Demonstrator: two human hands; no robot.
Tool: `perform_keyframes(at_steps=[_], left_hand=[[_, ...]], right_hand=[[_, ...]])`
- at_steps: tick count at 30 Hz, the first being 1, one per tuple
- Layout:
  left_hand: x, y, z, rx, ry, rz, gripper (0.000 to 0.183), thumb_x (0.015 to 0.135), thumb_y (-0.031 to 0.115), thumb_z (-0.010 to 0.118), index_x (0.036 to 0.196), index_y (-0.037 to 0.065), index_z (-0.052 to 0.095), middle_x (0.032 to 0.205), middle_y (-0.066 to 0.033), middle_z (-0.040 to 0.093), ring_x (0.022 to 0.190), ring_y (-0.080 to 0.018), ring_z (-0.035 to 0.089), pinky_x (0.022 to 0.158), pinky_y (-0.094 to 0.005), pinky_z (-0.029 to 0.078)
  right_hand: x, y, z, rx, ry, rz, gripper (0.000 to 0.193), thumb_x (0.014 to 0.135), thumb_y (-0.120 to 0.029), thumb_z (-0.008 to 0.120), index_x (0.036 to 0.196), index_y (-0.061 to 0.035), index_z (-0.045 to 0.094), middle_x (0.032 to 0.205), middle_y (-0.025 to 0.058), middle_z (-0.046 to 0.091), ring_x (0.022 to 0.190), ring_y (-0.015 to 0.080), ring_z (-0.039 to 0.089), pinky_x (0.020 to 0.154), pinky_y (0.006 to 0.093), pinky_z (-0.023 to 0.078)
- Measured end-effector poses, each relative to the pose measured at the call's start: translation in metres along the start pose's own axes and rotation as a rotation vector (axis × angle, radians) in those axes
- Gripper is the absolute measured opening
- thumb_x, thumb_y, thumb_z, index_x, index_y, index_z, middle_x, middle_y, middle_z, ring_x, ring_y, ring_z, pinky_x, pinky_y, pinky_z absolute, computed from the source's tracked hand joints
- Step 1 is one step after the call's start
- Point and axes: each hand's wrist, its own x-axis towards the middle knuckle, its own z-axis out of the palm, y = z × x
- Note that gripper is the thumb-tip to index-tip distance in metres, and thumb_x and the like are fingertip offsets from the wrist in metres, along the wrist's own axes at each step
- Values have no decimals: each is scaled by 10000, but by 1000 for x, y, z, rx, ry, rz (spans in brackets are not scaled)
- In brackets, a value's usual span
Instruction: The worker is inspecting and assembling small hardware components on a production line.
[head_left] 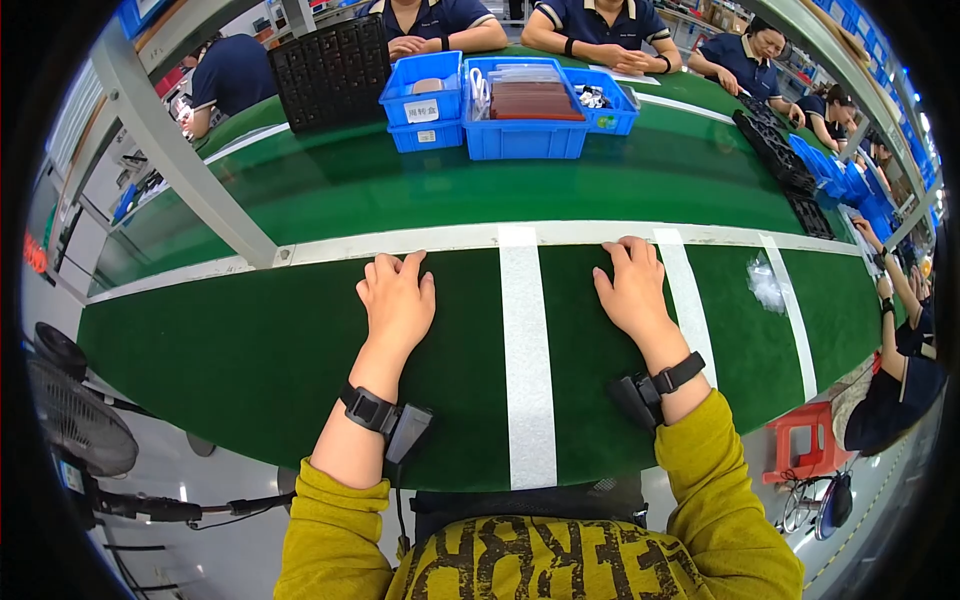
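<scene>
Plainly, the middle strip, a white band, ran down the green mat between the two hands and met the pale rail at its far end. Just left of that strip, the left hand was palm down, fingers bent and loosely spread, their tips by the rail and the thumb toward the strip. Right of the strip, the right hand matched it, thumb also toward the strip, fingertips reaching the rail; whether they pressed on it, I could not tell. Each wrist wore a black band with a dark block on the side facing the strip.

Farther right of the strip came a second strip, then a third strip with a crumpled clear bag beside it. Beyond the middle strip's far end stood a large blue bin of brown sheets, with stacked bins leftward and a small bin rightward. Farther left leaned a black tray. Two workers sat past the bins. Well left of the strip stood a fan; well right, a red stool.
</scene>
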Motion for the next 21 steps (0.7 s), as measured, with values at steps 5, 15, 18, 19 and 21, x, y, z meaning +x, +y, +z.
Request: perform_keyframes(at_steps=[5,15,18,19,21], left_hand=[[3,4,-2,-45,-57,-49,329,824,214,563,1135,106,559,964,-104,496,946,-265,455,816,-410,338],[4,-1,1,-44,-43,-86,340,811,212,574,1137,129,531,1000,-89,532,976,-268,481,829,-410,342],[4,-1,2,-40,-40,-73,338,810,211,575,1135,130,532,991,-90,536,966,-267,485,828,-408,341],[4,-1,2,-40,-40,-73,338,810,211,575,1135,130,532,991,-90,536,966,-267,485,828,-408,341],[4,-3,4,-35,-22,-74,340,808,214,577,1135,133,536,989,-89,540,963,-265,487,829,-407,340]], right_hand=[[-1,7,6,-30,-12,20,377,782,-201,615,1102,-14,550,1263,215,402,1289,371,258,1043,487,238],[4,16,-2,-38,42,40,346,756,-119,588,1091,-33,573,926,127,517,914,293,496,792,448,418],[5,23,-1,-17,22,17,339,755,-98,573,1089,-38,576,885,141,535,869,304,521,754,421,448],[5,22,-1,-13,9,21,334,754,-90,567,1083,-36,577,876,148,536,859,309,523,746,418,451],[5,21,0,-9,-5,23,329,752,-82,561,1078,-34,579,867,155,538,849,313,526,738,416,455]])
